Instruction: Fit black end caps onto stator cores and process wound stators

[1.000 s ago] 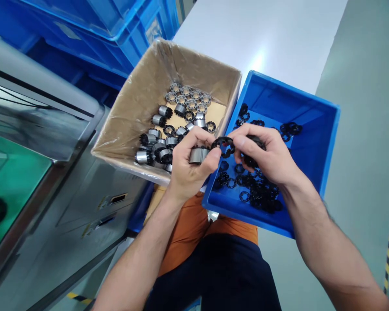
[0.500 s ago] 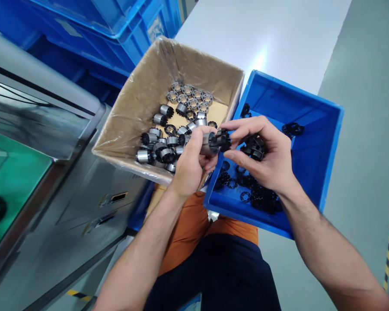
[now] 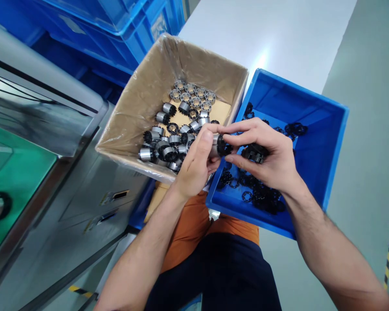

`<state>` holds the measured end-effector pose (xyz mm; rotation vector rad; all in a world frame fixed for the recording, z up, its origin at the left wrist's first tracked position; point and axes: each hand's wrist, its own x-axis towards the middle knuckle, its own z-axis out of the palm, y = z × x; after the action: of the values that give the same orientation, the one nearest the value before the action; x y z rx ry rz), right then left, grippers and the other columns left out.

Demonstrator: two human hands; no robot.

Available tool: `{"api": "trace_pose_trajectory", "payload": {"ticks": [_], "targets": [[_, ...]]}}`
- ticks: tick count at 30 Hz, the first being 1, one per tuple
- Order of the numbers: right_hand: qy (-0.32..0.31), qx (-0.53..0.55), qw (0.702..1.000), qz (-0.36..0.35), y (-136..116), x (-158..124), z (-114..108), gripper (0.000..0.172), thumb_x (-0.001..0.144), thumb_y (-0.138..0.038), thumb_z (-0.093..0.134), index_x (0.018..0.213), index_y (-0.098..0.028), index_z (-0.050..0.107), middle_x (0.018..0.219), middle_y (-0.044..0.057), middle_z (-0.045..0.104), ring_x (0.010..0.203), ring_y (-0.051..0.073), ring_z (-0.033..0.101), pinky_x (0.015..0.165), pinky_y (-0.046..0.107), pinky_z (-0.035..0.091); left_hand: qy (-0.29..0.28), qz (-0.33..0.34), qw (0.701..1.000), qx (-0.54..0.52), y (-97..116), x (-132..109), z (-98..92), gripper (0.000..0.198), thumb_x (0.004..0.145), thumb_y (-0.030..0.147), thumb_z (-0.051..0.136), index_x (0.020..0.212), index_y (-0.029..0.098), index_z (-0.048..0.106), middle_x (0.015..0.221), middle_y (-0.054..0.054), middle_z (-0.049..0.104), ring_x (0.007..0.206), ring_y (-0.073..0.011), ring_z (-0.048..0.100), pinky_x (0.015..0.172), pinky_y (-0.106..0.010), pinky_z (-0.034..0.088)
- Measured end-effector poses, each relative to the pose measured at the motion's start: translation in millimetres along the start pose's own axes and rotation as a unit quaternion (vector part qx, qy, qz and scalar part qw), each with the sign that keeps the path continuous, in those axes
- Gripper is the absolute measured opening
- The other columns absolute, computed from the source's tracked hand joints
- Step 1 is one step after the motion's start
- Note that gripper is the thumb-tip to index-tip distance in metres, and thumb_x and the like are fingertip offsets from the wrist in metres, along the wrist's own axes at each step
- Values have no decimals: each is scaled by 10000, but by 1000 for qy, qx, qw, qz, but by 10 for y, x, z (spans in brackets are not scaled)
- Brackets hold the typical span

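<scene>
My left hand (image 3: 194, 168) is closed around a silver metal cylinder (image 3: 214, 147), above the near right wall of the cardboard box. Much of the cylinder is hidden behind the thumb and fingers. At its right end sits a black toothed plastic ring (image 3: 224, 148), which the thumb and fingertips of my right hand (image 3: 274, 153) grip. More black rings (image 3: 254, 153) are tucked in the right palm, over the blue bin. Whether the ring is fully seated on the cylinder I cannot tell.
The plastic-lined cardboard box (image 3: 123, 116) contains several similar metal cylinders with black ends (image 3: 167, 149) and rows of them standing upright. Loose black rings (image 3: 266, 198) lie in the blue bin (image 3: 335, 142). Blue crates (image 3: 126, 43) stand behind, a metal machine (image 3: 94, 181) at left.
The right fingers have pushed the black ring left, closer against the cylinder's end; the gap with prongs between them has closed. The left thumb now covers more of the cylinder.
</scene>
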<state>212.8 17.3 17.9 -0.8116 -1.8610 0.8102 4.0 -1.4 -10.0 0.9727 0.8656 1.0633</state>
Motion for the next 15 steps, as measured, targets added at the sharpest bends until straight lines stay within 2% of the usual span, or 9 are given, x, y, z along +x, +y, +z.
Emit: {"api": "trace_pose_trajectory", "payload": {"ticks": [5,8,10,12,13,15], "targets": [[32,6,999,6,-7,-38,118,306,1019,-392,1005,1314,-361,929,1358,38,903,1220,281,849,1092,514,727,-13,5,1000,-8,17,-13,25,594,1100,886,665,1248,312,700,851,-8,630,582,-141,524,491,-301,412],[56,21,998,37,-14,-39,163,240,1060,-434,970,1286,-361,934,1272,38,891,1177,273,835,1088,512,730,-16,35,999,27,63,25,-77,555,1064,802,791,1305,310,698,893,-13,665,647,-160,604,547,-315,495],[81,69,990,88,13,-35,152,219,1096,-484,933,1276,-358,918,1081,18,853,958,228,812,929,450,750,14,82,990,112,127,48,-245,508,1051,735,842,1286,304,709,928,-19,683,683,-159,595,612,-325,531],[113,123,975,147,59,-28,121,268,1110,-566,906,1275,-357,880,894,-20,750,714,173,693,674,354,686,56,119,963,235,225,39,-458,455,1042,682,864,1237,298,720,974,-31,695,750,-180,594,720,-352,573],[125,143,966,176,82,-21,101,312,1096,-614,911,1257,-352,858,839,-35,696,645,155,624,570,312,616,63,116,945,300,286,21,-563,434,1040,664,863,1221,294,725,986,-37,697,792,-201,605,790,-378,593],[137,178,947,228,111,4,57,396,1040,-680,946,1140,-323,806,779,-49,615,596,135,534,458,259,479,24,76,904,420,417,-31,-736,450,1018,662,867,1226,283,744,1021,-56,711,905,-264,654,948,-450,615]]}}
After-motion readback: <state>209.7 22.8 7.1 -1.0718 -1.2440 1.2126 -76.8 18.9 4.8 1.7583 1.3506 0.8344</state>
